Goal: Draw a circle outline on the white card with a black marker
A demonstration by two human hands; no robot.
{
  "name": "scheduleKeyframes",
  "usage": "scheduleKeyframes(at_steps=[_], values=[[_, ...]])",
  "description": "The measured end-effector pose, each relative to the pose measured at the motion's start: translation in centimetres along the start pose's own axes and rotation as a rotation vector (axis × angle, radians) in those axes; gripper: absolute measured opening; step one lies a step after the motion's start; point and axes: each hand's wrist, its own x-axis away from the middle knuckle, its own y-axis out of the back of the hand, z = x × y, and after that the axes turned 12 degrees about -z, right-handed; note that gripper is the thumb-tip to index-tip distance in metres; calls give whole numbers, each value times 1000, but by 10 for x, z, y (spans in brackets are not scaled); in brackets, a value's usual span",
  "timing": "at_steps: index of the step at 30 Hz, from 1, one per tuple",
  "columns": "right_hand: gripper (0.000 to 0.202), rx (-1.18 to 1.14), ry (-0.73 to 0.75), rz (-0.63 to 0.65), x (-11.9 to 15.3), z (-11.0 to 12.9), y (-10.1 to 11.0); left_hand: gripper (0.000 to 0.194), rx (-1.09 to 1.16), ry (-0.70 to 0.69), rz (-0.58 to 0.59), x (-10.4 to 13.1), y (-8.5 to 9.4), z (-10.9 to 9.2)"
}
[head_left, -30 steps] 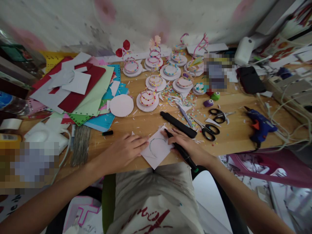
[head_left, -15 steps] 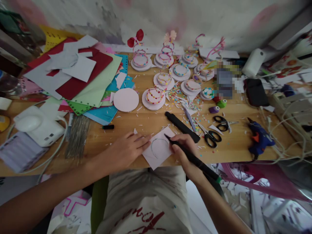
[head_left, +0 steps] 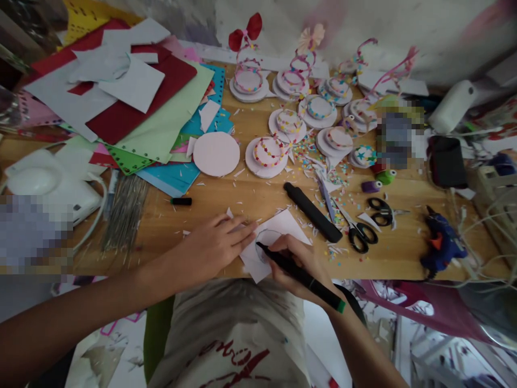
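A white paper square (head_left: 286, 221) lies at the table's front edge with a thin curved outline drawn on it. My left hand (head_left: 216, 245) rests flat, fingers spread, its fingertips on the paper's left side. Gripped in my right hand (head_left: 297, 264) is a black marker (head_left: 309, 282) with a green end, its tip touching the paper near the left part of the outline. The marker's black cap (head_left: 181, 201) lies left of the paper. Behind the paper is a long black object (head_left: 313, 212), and a pale pink paper oval (head_left: 216, 154) lies further back.
Scissors (head_left: 361, 237) and a blue glue gun (head_left: 443, 242) lie on the right. Small beaded round crafts (head_left: 269, 157) stand at the back among confetti. Coloured sheets (head_left: 161, 118) are piled at the back left, near thin wires (head_left: 125, 213).
My right hand has moved left and down with the marker, from the outline's upper right to its left side. The curve looks longer. The camera view has shifted a little.
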Motion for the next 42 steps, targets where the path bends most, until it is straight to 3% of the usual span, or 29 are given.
scheduleKeyframes(at_steps=[13, 24, 35, 42], values=[[24, 64, 155, 22, 3, -5, -5, 37, 14, -18, -15, 0, -1, 1], [17, 117, 130, -67, 0, -2, -9, 37, 18, -22, -17, -1, 0, 1], [15, 65, -42, -218, 1, -2, -16, 38, 15, -25, 2, -1, -1, 2], [16, -100, -217, -279, -6, 4, -16, 38, 13, -19, 1, -2, 1, 1]])
